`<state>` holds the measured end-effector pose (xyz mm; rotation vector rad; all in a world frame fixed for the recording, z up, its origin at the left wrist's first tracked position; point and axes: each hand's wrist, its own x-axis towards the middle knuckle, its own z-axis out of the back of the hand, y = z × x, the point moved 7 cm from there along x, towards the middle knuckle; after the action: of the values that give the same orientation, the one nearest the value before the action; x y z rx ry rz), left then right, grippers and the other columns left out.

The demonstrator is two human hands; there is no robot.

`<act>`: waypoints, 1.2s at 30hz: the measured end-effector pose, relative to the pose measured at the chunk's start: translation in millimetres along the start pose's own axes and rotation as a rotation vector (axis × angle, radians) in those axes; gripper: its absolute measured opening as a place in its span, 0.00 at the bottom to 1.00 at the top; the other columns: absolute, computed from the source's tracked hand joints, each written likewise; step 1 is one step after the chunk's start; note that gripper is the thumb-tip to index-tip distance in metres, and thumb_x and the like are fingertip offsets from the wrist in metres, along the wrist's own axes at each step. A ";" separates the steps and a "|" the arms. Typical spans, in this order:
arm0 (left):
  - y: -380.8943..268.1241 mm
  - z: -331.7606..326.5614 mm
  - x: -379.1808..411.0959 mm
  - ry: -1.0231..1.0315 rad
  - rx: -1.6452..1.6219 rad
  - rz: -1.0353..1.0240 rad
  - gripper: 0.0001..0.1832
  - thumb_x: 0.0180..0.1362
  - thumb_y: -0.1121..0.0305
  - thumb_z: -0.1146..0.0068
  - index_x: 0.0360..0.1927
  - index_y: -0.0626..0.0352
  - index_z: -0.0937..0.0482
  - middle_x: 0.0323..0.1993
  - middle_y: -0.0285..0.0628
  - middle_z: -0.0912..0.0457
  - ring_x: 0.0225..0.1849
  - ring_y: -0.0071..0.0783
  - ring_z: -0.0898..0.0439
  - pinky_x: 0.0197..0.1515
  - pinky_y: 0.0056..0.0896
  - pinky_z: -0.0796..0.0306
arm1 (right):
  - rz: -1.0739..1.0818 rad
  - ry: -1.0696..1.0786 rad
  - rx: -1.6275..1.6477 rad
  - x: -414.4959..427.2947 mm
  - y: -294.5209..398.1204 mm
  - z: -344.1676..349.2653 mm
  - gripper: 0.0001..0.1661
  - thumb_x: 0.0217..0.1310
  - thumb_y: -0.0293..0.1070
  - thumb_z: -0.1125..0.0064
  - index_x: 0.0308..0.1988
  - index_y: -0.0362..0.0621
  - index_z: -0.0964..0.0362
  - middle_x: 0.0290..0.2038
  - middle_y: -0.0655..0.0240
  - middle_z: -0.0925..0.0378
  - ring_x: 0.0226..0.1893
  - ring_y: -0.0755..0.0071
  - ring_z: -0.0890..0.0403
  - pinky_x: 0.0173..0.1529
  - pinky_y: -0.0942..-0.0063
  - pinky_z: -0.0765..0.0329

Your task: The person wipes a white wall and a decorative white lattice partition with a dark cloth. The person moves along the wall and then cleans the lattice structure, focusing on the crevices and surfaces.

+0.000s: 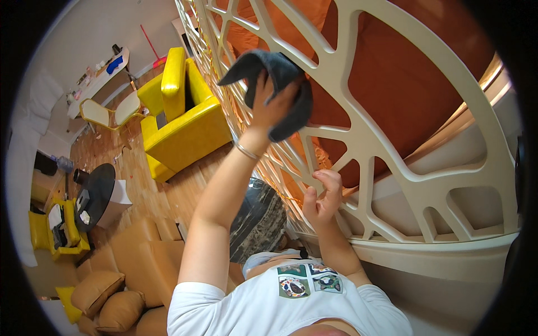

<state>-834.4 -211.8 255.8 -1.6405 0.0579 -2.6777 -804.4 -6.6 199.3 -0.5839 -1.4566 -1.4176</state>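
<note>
A dark grey cloth (290,111) is bunched under my left hand (273,101), which is raised and slightly blurred. It overlaps the edge of a cream openwork lattice panel (351,101); whether cloth and panel touch I cannot tell. A metal bangle circles my left wrist. Lower down, my right hand (325,195) is beside the panel's lower openings, thumb and bent fingers apart, nothing in its grasp. Orange-brown fabric (395,84) shows through the openings.
A round black marbled surface (260,222) stands below my arms. Leftward are a yellow armchair (185,122), a tan sofa (122,252) with cushions, a round black table (96,195), a chair (111,111) and a cluttered desk (98,86). Scraps litter the wooden floor (126,155).
</note>
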 end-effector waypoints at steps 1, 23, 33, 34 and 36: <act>-8.6 -5.5 -5.4 -0.004 -0.060 0.049 0.17 0.50 0.64 0.42 0.46 0.48 0.20 0.52 0.44 0.24 0.60 0.46 0.32 0.60 0.59 0.42 | -0.012 -0.001 0.011 -0.1 -1.4 -0.1 0.15 0.58 0.28 0.48 0.46 0.36 0.34 0.37 0.56 0.27 0.38 0.60 0.26 0.46 0.67 0.28; -89.0 15.6 -6.2 0.036 -0.707 0.261 0.12 0.50 0.72 0.43 0.39 0.61 0.24 0.33 0.48 0.26 0.34 0.48 0.27 0.37 0.38 0.33 | -0.027 0.089 0.149 -29.3 -36.9 -15.1 0.24 0.54 0.22 0.47 0.53 0.31 0.38 0.40 0.50 0.23 0.39 0.52 0.20 0.45 0.64 0.26; -41.5 26.4 -13.6 0.118 -0.385 -0.028 0.10 0.50 0.67 0.40 0.36 0.58 0.19 0.38 0.45 0.20 0.42 0.48 0.23 0.47 0.41 0.30 | 0.145 0.036 -0.034 -32.5 -31.9 -15.6 0.25 0.54 0.25 0.42 0.52 0.38 0.40 0.34 0.53 0.24 0.32 0.51 0.21 0.37 0.60 0.23; -43.9 29.1 -10.1 0.045 -0.371 -0.028 0.09 0.50 0.67 0.41 0.34 0.59 0.20 0.37 0.45 0.21 0.41 0.49 0.23 0.46 0.44 0.31 | 0.143 0.044 -0.046 -32.2 -31.8 -16.5 0.25 0.54 0.26 0.42 0.51 0.38 0.40 0.35 0.53 0.24 0.32 0.50 0.21 0.37 0.60 0.23; -32.4 35.1 1.1 -0.071 -0.341 -0.058 0.09 0.50 0.67 0.41 0.34 0.59 0.20 0.35 0.46 0.21 0.40 0.50 0.23 0.46 0.44 0.31 | 0.124 0.043 -0.030 -27.3 -29.7 -16.2 0.24 0.55 0.26 0.42 0.51 0.39 0.39 0.35 0.53 0.24 0.33 0.50 0.21 0.38 0.61 0.23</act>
<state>-803.0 -180.5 273.8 -1.8465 0.4995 -2.7699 -814.0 -20.0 159.1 -0.6479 -1.3436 -1.3490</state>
